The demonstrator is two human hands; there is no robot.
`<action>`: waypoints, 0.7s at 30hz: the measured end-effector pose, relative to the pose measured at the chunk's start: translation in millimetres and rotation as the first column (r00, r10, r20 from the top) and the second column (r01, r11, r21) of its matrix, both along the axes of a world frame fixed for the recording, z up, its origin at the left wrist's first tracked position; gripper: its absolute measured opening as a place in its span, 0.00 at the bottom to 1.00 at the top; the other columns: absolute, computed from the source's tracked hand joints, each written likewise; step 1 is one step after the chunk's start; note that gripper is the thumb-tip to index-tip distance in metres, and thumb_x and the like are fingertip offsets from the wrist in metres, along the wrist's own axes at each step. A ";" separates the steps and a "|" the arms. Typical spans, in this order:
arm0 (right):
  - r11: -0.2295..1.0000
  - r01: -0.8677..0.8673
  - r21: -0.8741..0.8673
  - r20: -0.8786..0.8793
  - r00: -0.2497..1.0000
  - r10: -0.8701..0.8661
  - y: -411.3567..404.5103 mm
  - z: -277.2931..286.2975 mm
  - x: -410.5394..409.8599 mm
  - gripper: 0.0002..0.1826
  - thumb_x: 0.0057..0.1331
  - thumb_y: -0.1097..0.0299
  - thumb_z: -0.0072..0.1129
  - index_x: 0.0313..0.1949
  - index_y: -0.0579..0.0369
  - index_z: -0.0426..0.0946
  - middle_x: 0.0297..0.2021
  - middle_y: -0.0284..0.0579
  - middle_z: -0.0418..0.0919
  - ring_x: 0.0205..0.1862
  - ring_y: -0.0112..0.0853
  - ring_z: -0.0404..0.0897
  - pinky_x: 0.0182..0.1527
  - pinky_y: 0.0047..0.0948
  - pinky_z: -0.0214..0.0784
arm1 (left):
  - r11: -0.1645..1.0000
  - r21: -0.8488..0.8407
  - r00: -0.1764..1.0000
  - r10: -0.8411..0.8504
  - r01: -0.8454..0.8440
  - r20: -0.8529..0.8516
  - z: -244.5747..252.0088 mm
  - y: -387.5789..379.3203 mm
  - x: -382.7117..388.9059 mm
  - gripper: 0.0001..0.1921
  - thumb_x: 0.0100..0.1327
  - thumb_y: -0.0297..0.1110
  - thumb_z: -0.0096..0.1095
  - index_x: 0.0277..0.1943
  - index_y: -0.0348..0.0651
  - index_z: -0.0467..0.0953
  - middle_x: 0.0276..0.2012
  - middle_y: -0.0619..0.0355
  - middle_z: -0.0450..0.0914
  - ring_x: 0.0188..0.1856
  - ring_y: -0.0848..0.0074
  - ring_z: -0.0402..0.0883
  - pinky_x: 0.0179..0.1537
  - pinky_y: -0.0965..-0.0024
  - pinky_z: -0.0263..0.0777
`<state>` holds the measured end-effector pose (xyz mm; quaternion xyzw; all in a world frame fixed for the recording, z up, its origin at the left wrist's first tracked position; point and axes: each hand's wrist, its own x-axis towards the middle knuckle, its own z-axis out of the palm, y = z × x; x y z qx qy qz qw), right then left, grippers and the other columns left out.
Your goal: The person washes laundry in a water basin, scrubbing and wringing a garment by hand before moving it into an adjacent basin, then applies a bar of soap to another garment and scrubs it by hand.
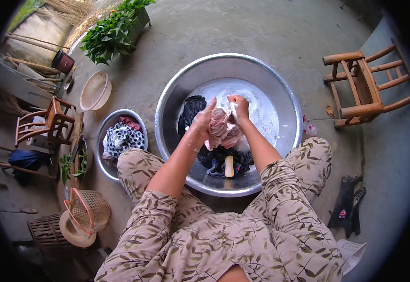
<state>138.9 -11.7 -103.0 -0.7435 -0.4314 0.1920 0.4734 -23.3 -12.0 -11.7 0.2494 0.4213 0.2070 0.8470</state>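
A bunched wet pink-and-white cloth (219, 124) hangs between my hands above a large metal basin (226, 60). My left hand (202, 121) holds its left side, the thumb pointing up. At its upper right, my right hand (239, 107) is closed in a fist on the cloth, with suds on the fingers. Foamy water (261, 109) covers much of the basin's bottom. Dark clothing lies inside at the left (192, 107), and more dark fabric (210, 158) sits at the near side. A yellowish soap bar (229, 166) rests on that near fabric.
Left of the basin stands a smaller metal basin (100, 160) with spotted and red cloth. Beyond it is a pale plastic basin (95, 91). Wooden chairs stand at right (360, 88) and left (58, 121). Black boots (344, 204) lie at lower right; a woven basket (93, 208) is at lower left.
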 end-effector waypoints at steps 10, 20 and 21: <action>0.897 -0.422 0.131 -0.748 0.552 0.369 -9.5 46.0 26.5 0.18 0.62 0.52 0.63 0.32 0.56 0.76 0.24 0.36 0.76 0.25 0.24 0.73 0.31 0.26 0.66 | 0.692 0.496 0.762 -0.120 0.524 -0.637 -12.4 25.0 -47.8 0.22 0.56 0.52 0.65 0.38 0.38 0.83 0.31 0.55 0.84 0.32 0.72 0.81 0.37 0.67 0.73; 0.891 -0.291 0.348 -0.883 0.218 0.416 -18.6 30.6 1.6 0.15 0.60 0.69 0.64 0.45 0.61 0.78 0.41 0.43 0.82 0.43 0.26 0.79 0.50 0.27 0.72 | 0.791 0.312 0.850 0.503 -0.526 0.157 -4.8 52.3 -56.0 0.07 0.57 0.30 0.68 0.32 0.40 0.75 0.31 0.56 0.81 0.34 0.72 0.81 0.41 0.70 0.76; 0.893 -0.289 0.345 -0.883 0.224 0.413 -16.1 46.3 -3.0 0.15 0.60 0.69 0.64 0.45 0.61 0.78 0.41 0.43 0.82 0.43 0.26 0.79 0.50 0.27 0.72 | 0.742 0.357 0.815 0.570 -0.567 0.107 -10.4 47.5 -51.2 0.08 0.58 0.32 0.68 0.33 0.39 0.76 0.33 0.54 0.81 0.37 0.71 0.81 0.43 0.69 0.76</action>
